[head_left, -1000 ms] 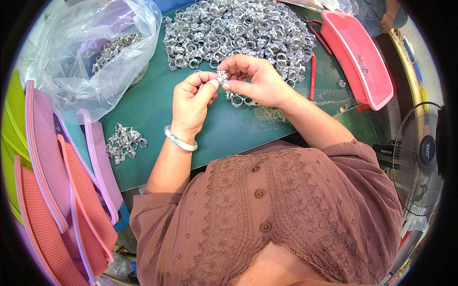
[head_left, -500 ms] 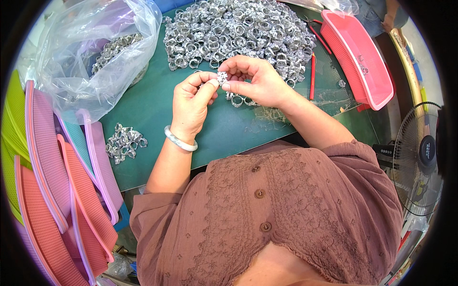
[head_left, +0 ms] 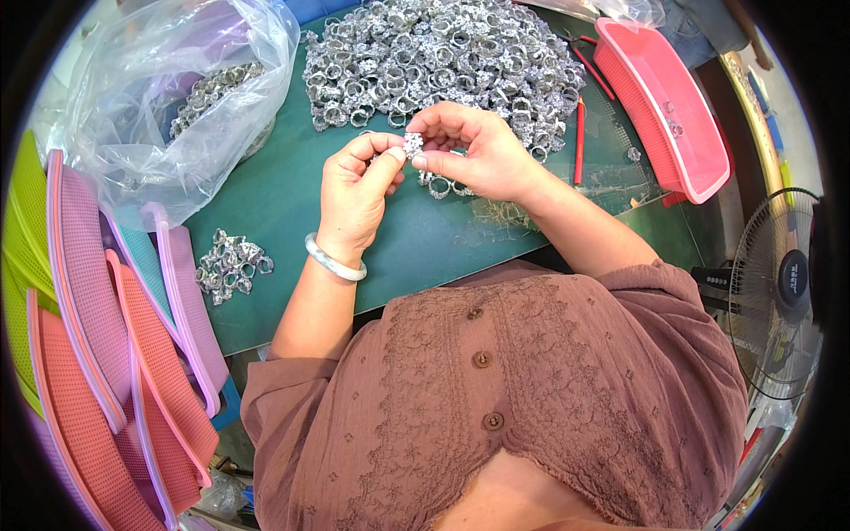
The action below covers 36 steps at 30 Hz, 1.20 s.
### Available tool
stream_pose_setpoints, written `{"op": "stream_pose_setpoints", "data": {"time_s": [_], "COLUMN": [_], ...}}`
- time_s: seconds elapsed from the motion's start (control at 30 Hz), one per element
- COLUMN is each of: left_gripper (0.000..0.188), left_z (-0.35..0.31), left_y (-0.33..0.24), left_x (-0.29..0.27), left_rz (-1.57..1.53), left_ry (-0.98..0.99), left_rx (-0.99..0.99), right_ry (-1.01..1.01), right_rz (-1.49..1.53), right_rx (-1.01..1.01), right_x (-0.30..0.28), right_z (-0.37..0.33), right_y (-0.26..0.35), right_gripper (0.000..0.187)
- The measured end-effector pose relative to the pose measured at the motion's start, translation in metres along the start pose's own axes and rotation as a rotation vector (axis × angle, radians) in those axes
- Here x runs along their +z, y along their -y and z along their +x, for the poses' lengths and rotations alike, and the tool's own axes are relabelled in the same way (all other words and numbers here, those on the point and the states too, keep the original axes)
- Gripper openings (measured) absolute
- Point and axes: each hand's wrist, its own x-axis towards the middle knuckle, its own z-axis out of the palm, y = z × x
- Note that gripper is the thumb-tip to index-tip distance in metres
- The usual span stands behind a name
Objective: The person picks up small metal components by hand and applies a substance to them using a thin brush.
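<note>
Between my two hands I hold a silvery ring [head_left: 413, 144] with a flower-like cluster on its face. My left hand [head_left: 361, 177] is closed, its thumb and bent forefinger pinching the ring's left side. From the right, my right hand [head_left: 478, 155] grips the same ring between thumb and fingertips. A few loose rings [head_left: 440, 186] lie on the green table just beneath my right hand. Beyond both hands spreads a large heap of similar rings [head_left: 443, 66]. To the left, near the table edge, sits a small pile of rings [head_left: 232, 265].
A clear plastic bag [head_left: 133, 168] with more rings stands at the far left. Stacked colourful plastic baskets [head_left: 88, 274] line the left side. At right are a pink basket [head_left: 651, 106] holding a few rings, red-handled pliers [head_left: 580, 142] and a fan [head_left: 784, 283].
My hands stay in place; the ring between my fingertips has turned slightly. At the upper right, another person's arm has shifted.
</note>
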Motion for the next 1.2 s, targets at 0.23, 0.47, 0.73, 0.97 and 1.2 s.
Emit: {"op": "stream_pose_setpoints", "data": {"time_s": [0.23, 0.47, 0.73, 0.97, 1.2], "left_gripper": [0.008, 0.008, 0.018, 0.017, 0.026], "left_z": [0.0002, -0.0001, 0.0015, 0.0011, 0.0008], "left_y": [0.0009, 0.0005, 0.0002, 0.0036, 0.0012], "left_x": [-0.0007, -0.0001, -0.0024, 0.0044, 0.0060], "left_rz": [-0.003, 0.000, 0.006, -0.002, -0.051], "left_ry": [0.009, 0.017, 0.036, 0.058, 0.062], "left_rx": [-0.004, 0.002, -0.109, -0.041, 0.009], "right_ry": [-0.005, -0.008, -0.051, -0.104, -0.024], "right_rz": [0.018, -0.022, -0.196, -0.351, -0.324], "right_rx": [-0.011, -0.017, -0.158, -0.319, -0.243], "right_x": [0.0008, 0.0003, -0.0004, 0.0004, -0.0047], "right_z": [-0.0001, 0.0000, -0.0002, -0.0005, -0.0007], "right_y": [-0.0008, 0.0014, 0.0013, -0.0012, 0.0019], "right_gripper": [0.021, 0.022, 0.031, 0.042, 0.041]}}
